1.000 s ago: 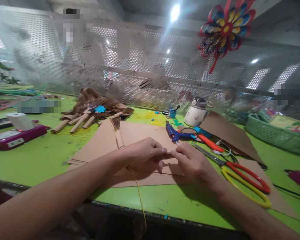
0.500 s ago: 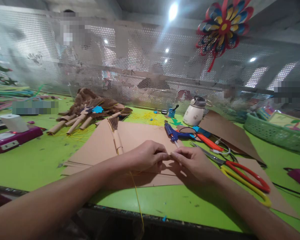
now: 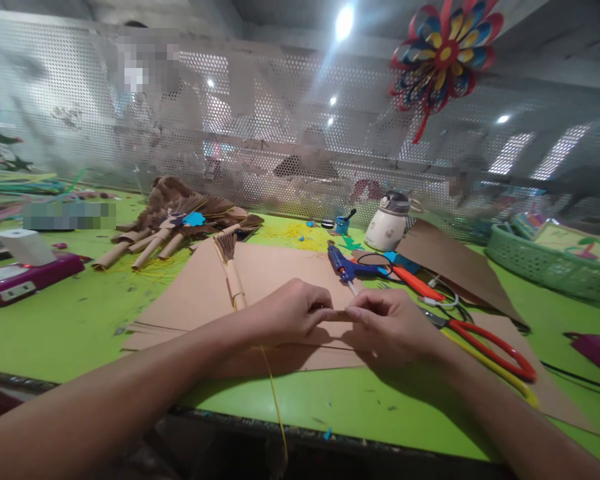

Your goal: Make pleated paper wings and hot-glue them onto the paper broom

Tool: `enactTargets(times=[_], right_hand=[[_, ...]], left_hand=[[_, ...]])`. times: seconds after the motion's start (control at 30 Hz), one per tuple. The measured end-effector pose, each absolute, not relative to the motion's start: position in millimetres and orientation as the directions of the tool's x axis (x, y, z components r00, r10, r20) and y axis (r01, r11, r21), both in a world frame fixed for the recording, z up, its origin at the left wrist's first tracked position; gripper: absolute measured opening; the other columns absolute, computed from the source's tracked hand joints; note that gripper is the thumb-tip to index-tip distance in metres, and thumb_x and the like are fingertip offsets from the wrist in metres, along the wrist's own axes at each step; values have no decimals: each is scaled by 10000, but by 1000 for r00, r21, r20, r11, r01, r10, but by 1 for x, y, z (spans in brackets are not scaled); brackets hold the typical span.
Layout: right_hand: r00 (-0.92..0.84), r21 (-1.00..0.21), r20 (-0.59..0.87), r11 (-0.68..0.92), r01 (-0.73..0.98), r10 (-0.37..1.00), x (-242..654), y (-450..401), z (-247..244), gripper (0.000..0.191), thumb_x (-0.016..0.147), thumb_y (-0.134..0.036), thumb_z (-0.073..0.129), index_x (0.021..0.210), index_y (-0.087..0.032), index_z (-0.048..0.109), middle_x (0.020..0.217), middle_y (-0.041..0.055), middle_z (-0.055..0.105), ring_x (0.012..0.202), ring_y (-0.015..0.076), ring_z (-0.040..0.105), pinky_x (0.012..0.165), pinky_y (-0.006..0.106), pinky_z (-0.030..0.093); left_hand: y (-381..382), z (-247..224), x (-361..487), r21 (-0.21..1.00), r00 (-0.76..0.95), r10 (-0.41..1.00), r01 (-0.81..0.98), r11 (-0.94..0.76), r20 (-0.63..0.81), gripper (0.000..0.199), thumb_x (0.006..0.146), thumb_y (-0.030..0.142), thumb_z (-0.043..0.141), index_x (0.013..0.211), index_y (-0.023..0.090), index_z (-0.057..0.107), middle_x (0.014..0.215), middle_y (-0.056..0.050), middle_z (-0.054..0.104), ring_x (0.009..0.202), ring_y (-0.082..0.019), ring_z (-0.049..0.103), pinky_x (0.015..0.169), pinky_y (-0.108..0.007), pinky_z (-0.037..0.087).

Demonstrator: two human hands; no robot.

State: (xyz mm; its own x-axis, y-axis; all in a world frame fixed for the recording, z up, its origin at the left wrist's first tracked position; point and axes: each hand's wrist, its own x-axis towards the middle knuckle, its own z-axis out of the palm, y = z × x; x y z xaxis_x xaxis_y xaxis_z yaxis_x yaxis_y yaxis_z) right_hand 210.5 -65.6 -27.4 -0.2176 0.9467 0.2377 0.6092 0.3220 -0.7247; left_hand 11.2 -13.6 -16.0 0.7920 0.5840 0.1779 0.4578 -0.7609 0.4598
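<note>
My left hand [image 3: 297, 310] and my right hand [image 3: 393, 323] meet above a stack of brown paper sheets [image 3: 280, 263]. Stretched between their pinched fingers is a narrow brown paper strip [image 3: 341, 316]. A small paper broom [image 3: 235, 279], with a rolled handle and fringed top, lies on the stack behind my left wrist. Yellow string [image 3: 275, 397] runs from under my left forearm over the table edge. Just beyond my right hand is a blue glue gun [image 3: 344, 265] with a white glue stick. Scissors [image 3: 500, 343] with red and yellow handles lie partly hidden by my right hand.
Several paper brooms [image 3: 160, 233] are piled at the back left. A purple power strip [image 3: 35, 280] with a white plug sits at left. A white bottle [image 3: 387, 223], an orange-handled tool [image 3: 415, 283] and a green basket [image 3: 545, 267] stand to the right. A perforated screen [image 3: 260, 100] rises behind the table.
My right hand has shifted slightly right, away from my left, so more of the paper strip shows between them. It now covers the scissor blades.
</note>
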Motion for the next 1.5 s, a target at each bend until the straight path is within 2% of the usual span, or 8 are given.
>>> enactTargets(times=[0.13,0.23,0.47,0.73,0.93,1.17,1.37,1.5], right_hand=[[-383,-610,337,509,608,860,212,-66,-26,175,829,-274,536,869,-193,687,803,33,671,729,144,573,650,256,426],[-404,-575,408,574,583,819,210,-67,-25,181,831,-284,547,867,-202,704,777,34,680,722,146,582,666,264,428],[-260,-628,358,437,645,897,211,-66,-26,181,791,-255,572,677,-183,693,606,9,610,569,127,503,515,249,343],[-49,-877,98,109,467,994,215,-60,-31,341,670,-439,676,517,-159,555,471,-50,400,465,80,331,447,237,218],[-100,-944,43,73,321,994,219,-58,-35,321,689,-425,681,562,-149,578,482,-52,427,463,71,315,460,239,199],[-166,-978,53,84,190,985,226,-56,-34,297,727,-413,662,610,-152,581,512,-44,467,487,79,346,488,243,229],[-129,-977,111,132,165,985,223,-60,-32,300,717,-397,681,575,-154,576,486,-53,445,472,74,337,472,236,234],[-169,-991,135,131,-36,976,227,-64,-24,313,792,-433,595,663,-150,627,552,-20,508,517,88,421,513,236,330]], left_hand=[[-14,-19,11,422,825,512,387,-820,239,262,859,313,447,836,147,648,642,-7,618,533,-82,449,510,-195,305],[-15,-22,12,409,832,494,372,-833,252,254,863,298,441,870,158,652,674,-19,626,547,-90,459,527,-199,317],[-14,-14,10,454,806,578,469,-757,131,247,845,304,448,798,153,638,612,0,575,521,-87,399,500,-209,266],[-9,-11,7,605,803,592,440,-664,66,256,829,322,471,656,148,546,522,40,498,493,-77,385,490,-216,250],[-1,-17,2,908,876,461,302,-290,-144,261,876,376,424,745,167,509,533,25,579,498,-98,515,551,-226,365],[3,-17,1,937,895,435,230,-263,-97,190,884,319,442,815,170,538,534,31,597,523,-89,506,571,-225,339],[1,-15,2,956,878,467,221,-194,-108,214,860,327,484,716,170,508,520,45,571,519,-93,534,559,-227,349],[-3,-12,0,987,881,465,143,-79,-90,211,834,316,538,700,153,532,574,31,582,535,-77,515,563,-214,365]])
